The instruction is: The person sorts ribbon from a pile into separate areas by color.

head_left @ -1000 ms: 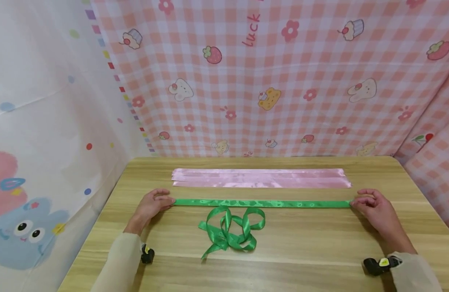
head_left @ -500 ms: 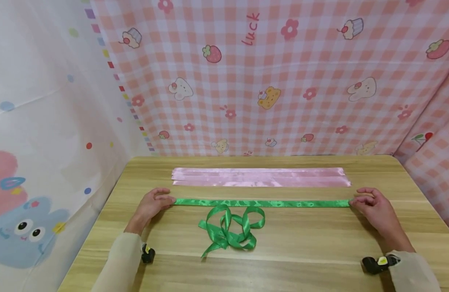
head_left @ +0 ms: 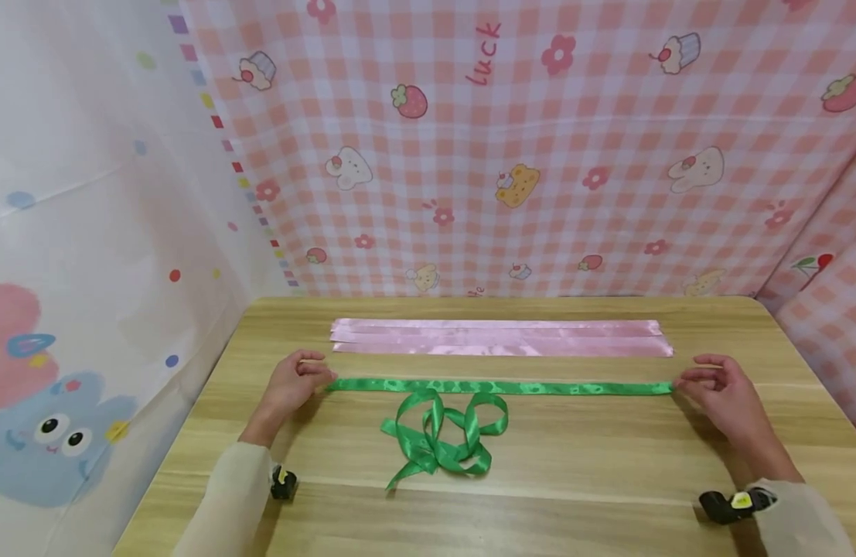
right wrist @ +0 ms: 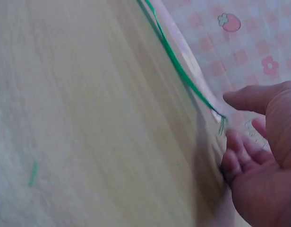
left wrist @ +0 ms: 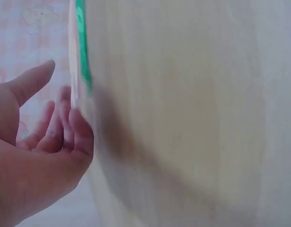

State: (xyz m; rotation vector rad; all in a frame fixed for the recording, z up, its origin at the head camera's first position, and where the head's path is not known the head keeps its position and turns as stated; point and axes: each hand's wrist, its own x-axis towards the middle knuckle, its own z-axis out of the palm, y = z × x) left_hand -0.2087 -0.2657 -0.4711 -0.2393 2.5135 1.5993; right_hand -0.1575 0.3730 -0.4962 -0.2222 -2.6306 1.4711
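A green satin ribbon (head_left: 500,387) stretches straight across the wooden table in the head view. My left hand (head_left: 295,381) is at its left end, fingertips close over it. In the left wrist view the thumb stands apart from the loosely curled fingers (left wrist: 81,132), with the ribbon's end (left wrist: 87,75) just beyond them. My right hand (head_left: 730,402) is by the other end. Frayed threads (right wrist: 223,125) hang from that end in the right wrist view, in the gap between spread thumb and bent fingers. A loose tangle of green ribbon (head_left: 417,452) lies nearer me.
Several pink satin strips (head_left: 497,338) lie side by side and parallel behind the green ribbon. The wooden table (head_left: 574,503) meets a pink checked cloth (head_left: 462,139) at the back. A white printed cloth (head_left: 86,193) hangs on the left.
Both hands' fingers have come off the green ribbon's ends, the right hand drawing slightly outward. The ribbon's right end now curls a little. The tangle and pink strips stay put; the head view shifts slightly.
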